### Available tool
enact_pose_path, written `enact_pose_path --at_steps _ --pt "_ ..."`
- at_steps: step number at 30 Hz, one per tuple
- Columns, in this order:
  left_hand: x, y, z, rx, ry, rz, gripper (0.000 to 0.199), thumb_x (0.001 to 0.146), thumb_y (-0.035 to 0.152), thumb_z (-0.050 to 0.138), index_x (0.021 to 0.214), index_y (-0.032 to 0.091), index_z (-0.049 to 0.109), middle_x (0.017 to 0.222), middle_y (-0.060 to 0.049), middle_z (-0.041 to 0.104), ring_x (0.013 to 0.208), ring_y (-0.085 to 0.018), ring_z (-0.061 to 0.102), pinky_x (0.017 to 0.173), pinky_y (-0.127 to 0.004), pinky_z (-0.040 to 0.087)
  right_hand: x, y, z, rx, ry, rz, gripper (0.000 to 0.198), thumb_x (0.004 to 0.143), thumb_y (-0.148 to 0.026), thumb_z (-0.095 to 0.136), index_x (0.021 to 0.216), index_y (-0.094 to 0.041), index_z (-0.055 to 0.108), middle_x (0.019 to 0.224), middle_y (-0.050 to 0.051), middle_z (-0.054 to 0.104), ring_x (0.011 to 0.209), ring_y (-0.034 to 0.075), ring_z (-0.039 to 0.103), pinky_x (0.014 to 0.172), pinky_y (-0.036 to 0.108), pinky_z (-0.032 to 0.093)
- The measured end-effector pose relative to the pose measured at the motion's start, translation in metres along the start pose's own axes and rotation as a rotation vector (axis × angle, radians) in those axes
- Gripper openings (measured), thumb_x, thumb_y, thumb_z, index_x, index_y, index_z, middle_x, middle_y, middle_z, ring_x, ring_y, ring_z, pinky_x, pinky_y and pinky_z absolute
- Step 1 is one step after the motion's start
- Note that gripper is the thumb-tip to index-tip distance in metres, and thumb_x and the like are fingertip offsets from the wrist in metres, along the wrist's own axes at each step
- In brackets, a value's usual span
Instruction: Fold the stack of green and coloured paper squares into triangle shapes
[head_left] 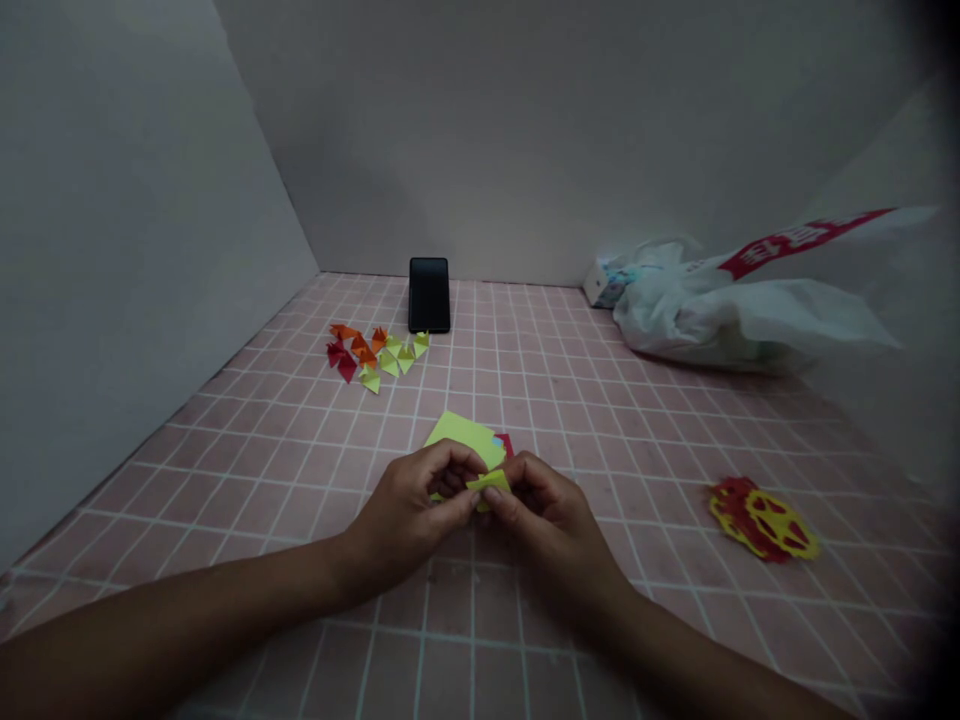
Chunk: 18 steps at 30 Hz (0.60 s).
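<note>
Between my two hands is a small piece of folded yellow paper (491, 484). My left hand (420, 500) pinches its left side with thumb and fingers. On the right side, my right hand (551, 510) grips it the same way, thumb on top. Just beyond the fingers lies a flat yellow paper sheet (461, 432), partly covered by my hands. A bit of red paper (506, 443) and a small pale blue patch show at its right edge. How the held paper is folded underneath is hidden by my fingers.
Several small folded paper pieces (367, 350) in red, orange and yellow lie at the back left. A black phone (429, 295) leans near the back wall. Red and yellow paper cut-outs (765, 520) sit at right. A white plastic bag (697, 310) rests by a small box (600, 283) at the back right.
</note>
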<state>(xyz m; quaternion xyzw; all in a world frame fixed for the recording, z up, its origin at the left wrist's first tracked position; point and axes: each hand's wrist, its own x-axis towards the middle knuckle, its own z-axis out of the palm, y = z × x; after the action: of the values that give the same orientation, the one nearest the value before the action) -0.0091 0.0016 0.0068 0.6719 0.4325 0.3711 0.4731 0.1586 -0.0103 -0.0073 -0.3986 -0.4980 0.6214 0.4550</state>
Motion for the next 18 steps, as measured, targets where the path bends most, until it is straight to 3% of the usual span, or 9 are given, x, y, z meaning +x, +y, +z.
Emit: enact_pose_path --at_steps 5,13,18 --pt "-0.0011 -0.0021 -0.0006 0.040 -0.008 0.006 0.014 0.082 0.016 0.060 0.096 0.018 0.059 0.084 -0.001 0.063 0.076 -0.014 0.062 0.071 -0.027 0.050 0.0015 -0.0004 0.0016 0.076 -0.034 0.006 0.009 0.081 -0.024 0.068 0.085 -0.020 0.061 0.080 -0.001 0.060 0.073 0.012 0.055 0.066 0.024 0.042" --pt "-0.0006 -0.0027 -0.0017 0.065 -0.039 0.039 0.014 0.083 0.016 0.060 0.096 0.019 0.056 0.085 0.000 0.061 0.075 -0.013 0.060 0.070 -0.026 0.049 0.0019 -0.0028 -0.0025 -0.049 -0.015 -0.030 0.006 0.081 -0.023 0.067 0.077 -0.018 0.065 0.076 -0.001 0.061 0.073 0.013 0.055 0.067 0.026 0.040" --pt "-0.0008 -0.0020 -0.0019 0.006 -0.062 -0.015 0.016 0.081 0.013 0.060 0.095 0.019 0.055 0.084 0.000 0.059 0.075 -0.013 0.058 0.069 -0.025 0.047 0.0023 -0.0039 -0.0046 -0.054 -0.013 -0.047 0.010 0.081 -0.024 0.065 0.072 -0.018 0.064 0.072 -0.001 0.059 0.070 0.013 0.052 0.067 0.026 0.039"
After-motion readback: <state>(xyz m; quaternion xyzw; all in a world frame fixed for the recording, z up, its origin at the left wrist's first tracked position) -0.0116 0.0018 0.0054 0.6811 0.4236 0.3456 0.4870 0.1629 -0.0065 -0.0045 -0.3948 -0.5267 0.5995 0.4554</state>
